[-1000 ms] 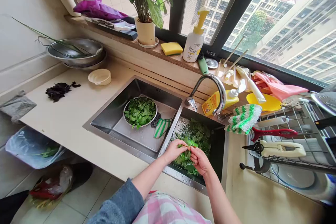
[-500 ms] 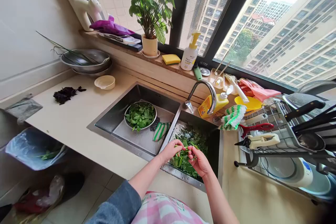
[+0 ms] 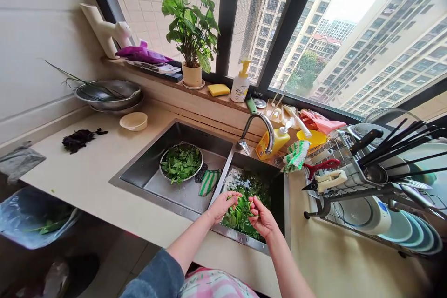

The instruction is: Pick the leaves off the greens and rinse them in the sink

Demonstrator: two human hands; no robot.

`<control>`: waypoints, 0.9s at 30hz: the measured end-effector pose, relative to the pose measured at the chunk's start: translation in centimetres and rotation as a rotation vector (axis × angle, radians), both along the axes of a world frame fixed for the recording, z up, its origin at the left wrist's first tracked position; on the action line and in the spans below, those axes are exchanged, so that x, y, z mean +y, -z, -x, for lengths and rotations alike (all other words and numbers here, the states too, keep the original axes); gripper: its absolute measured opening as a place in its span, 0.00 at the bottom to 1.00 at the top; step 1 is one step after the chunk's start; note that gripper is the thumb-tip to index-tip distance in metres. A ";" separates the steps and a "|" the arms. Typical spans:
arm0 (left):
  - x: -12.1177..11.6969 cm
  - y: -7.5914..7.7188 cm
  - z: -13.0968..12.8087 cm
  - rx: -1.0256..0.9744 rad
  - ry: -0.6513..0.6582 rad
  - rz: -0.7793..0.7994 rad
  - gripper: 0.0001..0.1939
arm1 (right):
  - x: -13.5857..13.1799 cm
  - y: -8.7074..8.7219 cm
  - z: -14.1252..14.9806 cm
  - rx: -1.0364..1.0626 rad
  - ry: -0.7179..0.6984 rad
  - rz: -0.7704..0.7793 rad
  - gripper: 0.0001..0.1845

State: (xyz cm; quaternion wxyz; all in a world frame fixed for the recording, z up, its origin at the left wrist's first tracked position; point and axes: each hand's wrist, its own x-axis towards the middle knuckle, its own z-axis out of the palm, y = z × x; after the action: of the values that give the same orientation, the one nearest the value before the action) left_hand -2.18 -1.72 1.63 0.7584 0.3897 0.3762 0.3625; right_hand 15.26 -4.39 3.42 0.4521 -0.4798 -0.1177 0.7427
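Green leaves (image 3: 240,219) lay wet in the small sink (image 3: 287,209), on the near side of the tap (image 3: 250,121). The left hand (image 3: 220,208) was over the leaves, nearer than the tap, with its thumb and finger close together. It was too small to tell if that hand held a leaf. The right hand (image 3: 264,221) was also nearer than the tap, and it pinched a thin green bit (image 3: 250,204) in its fingertips.

Left of the tap was the big sink (image 3: 153,173). In it sat a round bowl (image 3: 201,168) full of more green leaves, with a black scrubber (image 3: 200,174) and a striped cloth (image 3: 209,181) beside it. Far left of the tap, a pale bowl (image 3: 133,121) and a dark, crumpled clump (image 3: 80,139) lay on the counter (image 3: 94,163).

Behind the tap, a white soap bottle (image 3: 240,88) and a yellow sponge (image 3: 219,90) were on the ledge. A yellow bottle (image 3: 277,139) was just right of the tap. Past it was a fuzzy green and white cloth (image 3: 295,154), and farther right stood the dish rack (image 3: 370,194).
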 end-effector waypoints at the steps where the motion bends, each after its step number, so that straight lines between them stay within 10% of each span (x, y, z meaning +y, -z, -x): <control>1: 0.2 -0.3 0.2 0.057 0.049 -0.061 0.20 | 0.1 -0.3 -0.2 -0.017 -0.053 0.032 0.14; 8: 0.9 -2.1 0.2 0.310 0.249 -0.514 0.23 | 1.4 -2.7 -0.6 -0.277 -0.548 -0.019 0.24; 19: 0.5 0.0 -1.0 0.494 0.154 -0.610 0.07 | 1.9 -2.0 -0.2 -0.653 -0.708 -0.101 0.29; 27: 1.1 1.3 -1.0 0.615 0.101 -0.594 0.07 | 1.8 -1.6 -1.2 -0.684 -0.795 -0.219 0.11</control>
State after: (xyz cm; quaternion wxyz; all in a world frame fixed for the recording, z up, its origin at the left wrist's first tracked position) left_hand -1.21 -0.63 0.32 0.4827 0.6989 0.4445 0.2845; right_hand 16.46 -2.62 5.06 0.1193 -0.5629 -0.5075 0.6414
